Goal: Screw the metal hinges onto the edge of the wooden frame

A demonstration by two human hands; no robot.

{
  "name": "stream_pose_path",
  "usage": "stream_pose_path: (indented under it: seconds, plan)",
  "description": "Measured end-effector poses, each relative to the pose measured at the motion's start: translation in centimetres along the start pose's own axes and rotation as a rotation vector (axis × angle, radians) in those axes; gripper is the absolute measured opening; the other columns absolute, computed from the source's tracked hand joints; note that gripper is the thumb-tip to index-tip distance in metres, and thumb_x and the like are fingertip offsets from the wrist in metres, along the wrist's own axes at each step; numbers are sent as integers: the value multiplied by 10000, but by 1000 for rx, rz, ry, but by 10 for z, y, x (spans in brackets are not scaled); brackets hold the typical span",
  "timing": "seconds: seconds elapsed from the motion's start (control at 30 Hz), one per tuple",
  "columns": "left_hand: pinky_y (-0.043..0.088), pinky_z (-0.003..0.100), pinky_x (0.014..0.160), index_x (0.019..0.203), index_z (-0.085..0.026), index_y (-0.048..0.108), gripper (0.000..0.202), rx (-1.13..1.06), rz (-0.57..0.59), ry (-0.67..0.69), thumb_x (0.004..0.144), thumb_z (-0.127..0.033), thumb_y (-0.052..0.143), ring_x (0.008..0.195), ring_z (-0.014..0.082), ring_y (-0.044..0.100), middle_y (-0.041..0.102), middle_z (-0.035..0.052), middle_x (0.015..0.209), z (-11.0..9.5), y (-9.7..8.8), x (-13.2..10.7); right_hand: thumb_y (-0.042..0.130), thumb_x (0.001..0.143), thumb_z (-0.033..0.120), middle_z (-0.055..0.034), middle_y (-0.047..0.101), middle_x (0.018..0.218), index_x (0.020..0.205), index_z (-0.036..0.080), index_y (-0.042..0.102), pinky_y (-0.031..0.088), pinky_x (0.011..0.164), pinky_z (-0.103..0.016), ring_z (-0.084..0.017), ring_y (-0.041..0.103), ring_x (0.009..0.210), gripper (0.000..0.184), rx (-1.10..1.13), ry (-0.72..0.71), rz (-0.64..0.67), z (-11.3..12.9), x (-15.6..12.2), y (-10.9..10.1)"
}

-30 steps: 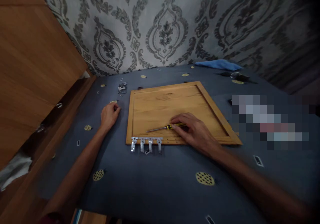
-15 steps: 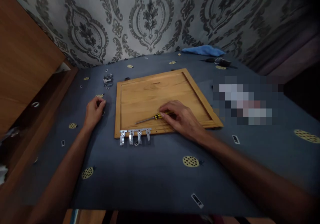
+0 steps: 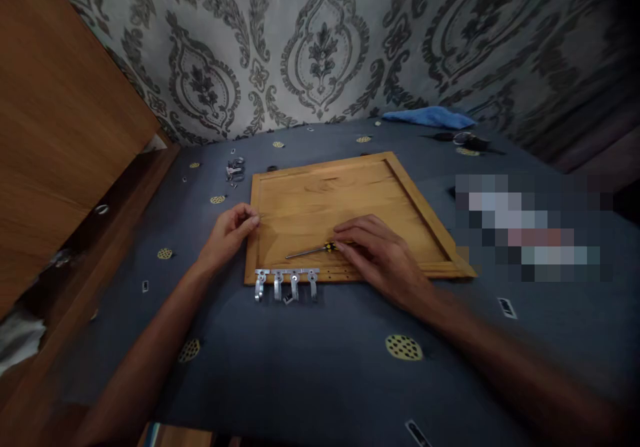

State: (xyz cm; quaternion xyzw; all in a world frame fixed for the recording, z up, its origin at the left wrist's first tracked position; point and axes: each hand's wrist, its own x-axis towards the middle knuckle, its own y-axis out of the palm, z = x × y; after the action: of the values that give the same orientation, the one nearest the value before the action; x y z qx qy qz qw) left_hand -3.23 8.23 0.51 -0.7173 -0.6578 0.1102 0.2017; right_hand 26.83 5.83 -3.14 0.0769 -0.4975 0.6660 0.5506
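Observation:
A wooden framed panel point(image 3: 320, 200) lies flat on a blue-grey cloth. Along its near edge a metal hook rail point(image 3: 286, 280) with several hooks hangs over the cloth. A screwdriver point(image 3: 311, 250) with a yellow-and-black handle lies on the panel. My right hand point(image 3: 385, 254) rests over the handle, fingers curled on it. My left hand point(image 3: 230, 232) is at the panel's left edge, fingertips pinched together against the frame; what they hold, if anything, is too small to make out.
A small pile of metal parts point(image 3: 234, 168) sits beyond the panel's far left corner. A blue cloth point(image 3: 430, 115) and dark objects point(image 3: 467, 140) lie at the back right. A wooden cabinet point(image 3: 65, 120) stands at the left, patterned wallpaper behind.
My left hand has moved right from the cloth to the panel's left edge. My right hand stays on the screwdriver. The camera view has shifted.

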Motion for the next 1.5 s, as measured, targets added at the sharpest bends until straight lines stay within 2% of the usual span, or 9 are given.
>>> stream_pose_path:
  seconds: [0.13,0.27,0.4,0.5,0.7,0.83,1.03,1.3,1.5]
  plan:
    - [451,273,688,828,-201,624,370,-77,115,9,822,-547,755,708,156,517,586,-7,744,-19,16,-8,647,991,154,-82,794,965,988,210,755,603,823,-381,-221,737,930,121,122,19,-41,18,5,3]
    - [439,276,714,840,-200,604,304,-148,216,77,894,-477,719,725,146,513,564,-17,763,-37,34,-16,659,998,249,-63,806,942,921,231,797,592,823,-351,-204,747,912,159,370,237,-33,38,15,8]
    - [437,275,718,891,-197,605,228,-123,215,170,955,-408,659,764,148,543,585,-11,809,-51,48,-25,707,962,457,-24,770,830,872,224,834,558,780,-312,-181,711,823,281,665,494,51,52,24,9]
    - [435,285,735,908,-200,606,175,-22,163,245,996,-351,619,791,158,559,605,-3,825,-59,53,-32,772,877,584,10,694,693,833,217,849,517,713,-287,-143,619,699,378,866,654,39,58,26,10]
    - [444,293,758,909,-206,638,113,53,103,421,1005,-264,623,813,162,566,611,3,846,-68,55,-38,942,660,591,-19,768,737,760,235,857,511,703,-265,-142,665,744,380,1233,864,-35,62,20,16]
    - [458,283,736,900,-203,649,101,-56,146,365,978,-265,659,789,153,570,606,-2,829,-72,57,-38,999,571,558,-15,791,755,721,250,848,508,661,-243,-113,661,701,374,1289,951,-85,62,19,18]
    - [495,260,707,864,-193,662,320,-313,295,127,858,-469,824,763,142,573,607,-10,802,-75,60,-34,1045,480,478,31,734,644,606,240,792,451,598,-208,-69,604,612,370,1299,958,-116,63,23,13]
    - [524,252,712,860,-190,711,360,-365,350,62,782,-489,894,766,147,635,681,8,822,-80,54,-34,1020,546,489,42,668,605,617,218,758,443,568,-225,-71,542,566,383,1228,916,-83,63,23,7]
    - [480,220,596,776,-174,710,397,-361,311,-7,776,-528,891,632,105,573,652,-20,704,-82,54,-35,957,682,487,-4,725,677,662,209,786,466,623,-276,-128,610,647,327,799,676,-86,64,21,0]
